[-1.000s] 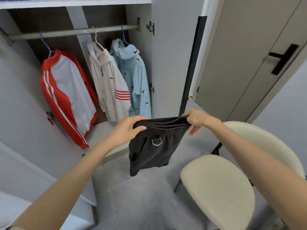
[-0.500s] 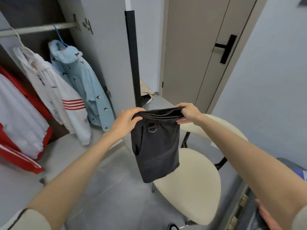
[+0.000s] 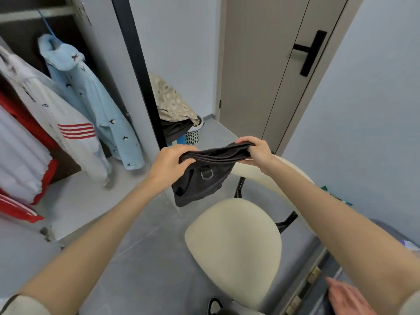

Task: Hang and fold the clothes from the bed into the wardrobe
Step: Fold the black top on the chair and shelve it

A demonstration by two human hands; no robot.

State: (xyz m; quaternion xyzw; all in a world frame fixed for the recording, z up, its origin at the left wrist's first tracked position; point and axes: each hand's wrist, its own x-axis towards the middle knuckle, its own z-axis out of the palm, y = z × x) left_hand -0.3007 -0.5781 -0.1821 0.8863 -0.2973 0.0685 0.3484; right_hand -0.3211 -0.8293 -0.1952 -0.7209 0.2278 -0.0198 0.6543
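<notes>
A dark grey pair of shorts (image 3: 200,180) with a metal ring hangs in the air between my hands, above a cream chair. My left hand (image 3: 169,163) grips the left end of its waistband and my right hand (image 3: 256,150) grips the right end. The open wardrobe (image 3: 106,71) stands to the left. Inside it hang a light blue patterned shirt (image 3: 95,103), a white jacket with red stripes (image 3: 59,123) and a red and white jacket (image 3: 20,160) on the rail (image 3: 34,15).
The cream chair (image 3: 236,244) stands directly below and in front of me. A laundry basket (image 3: 193,133) heaped with clothes sits by the wall behind the wardrobe door. A closed beige door (image 3: 272,64) is ahead. A bed edge (image 3: 386,235) shows at the right.
The view has swung right, away from the wardrobe toward the chair and door. My hands have drawn the shorts slightly lower and bunched them shorter, still holding the waistband.
</notes>
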